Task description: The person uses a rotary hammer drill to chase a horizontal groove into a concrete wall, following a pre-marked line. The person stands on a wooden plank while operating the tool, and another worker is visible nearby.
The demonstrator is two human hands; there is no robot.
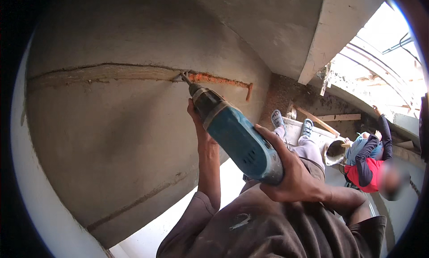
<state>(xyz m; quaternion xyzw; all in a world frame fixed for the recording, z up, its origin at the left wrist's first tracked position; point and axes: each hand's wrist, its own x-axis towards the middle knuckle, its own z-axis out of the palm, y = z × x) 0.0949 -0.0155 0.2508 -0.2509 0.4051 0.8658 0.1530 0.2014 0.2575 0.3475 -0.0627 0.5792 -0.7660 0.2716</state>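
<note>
A blue rotary hammer drill [241, 137] with a dark front end slants up and left in front of me. My right hand [290, 171] is closed around its rear end. Under its dark front part, my left hand [199, 121] is wrapped round the body, with its fingers partly hidden behind the tool. The metal bit [185, 78] meets a long horizontal channel in the grey plastered wall [134, 110]. Right of the bit, the channel [219, 79] shows rough orange brick and ends in a short downward cut. Left of it, the strip [111, 72] is pale grey.
My sandalled feet [306, 127] stand on a pale board or platform [292, 126]. Beside it are a dirty bucket [334, 151] and wooden planks [319, 121]. Another person [368, 168] in a red and dark top is close by at the right, below a bright opening [384, 57].
</note>
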